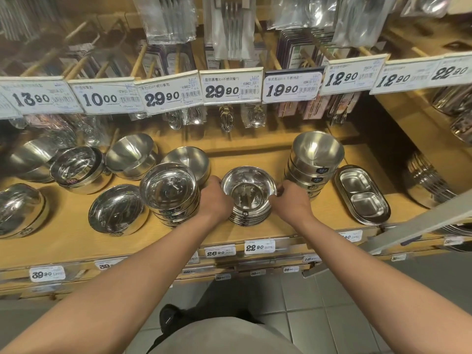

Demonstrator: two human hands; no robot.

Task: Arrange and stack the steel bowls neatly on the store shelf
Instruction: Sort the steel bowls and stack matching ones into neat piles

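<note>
Both hands are curled on the rim of the centre stack point(249, 198) of shallow steel bowls: the left hand point(214, 200) grips its left edge, the right hand point(291, 200) its right edge, fingers wrapped over the lip. The stack sits near the front of the wooden shelf point(255, 154), mouths facing up, its axis close to upright, with the lower rims showing evenly at the front.

Just left of it, touching the left hand's knuckles, a taller stack point(169, 194) of deeper bowls leans slightly toward the viewer. Behind that a single bowl point(187, 159) stands alone. Right of the centre, the tall stack point(315, 162) looks tidy, labels aligned down its side, and the divided trays point(362, 194) lie nested, long axis running front to back.

Much looks left to do. Farther left, one loose bowl point(117, 213) tilts its mouth forward, another pile point(78, 169) leans, and a tipped pair point(132, 155) rests against each other at the back. At the far left edge more bowls point(19, 208) lie askew. I judge the right half roughly done, the left half still scattered.
</note>
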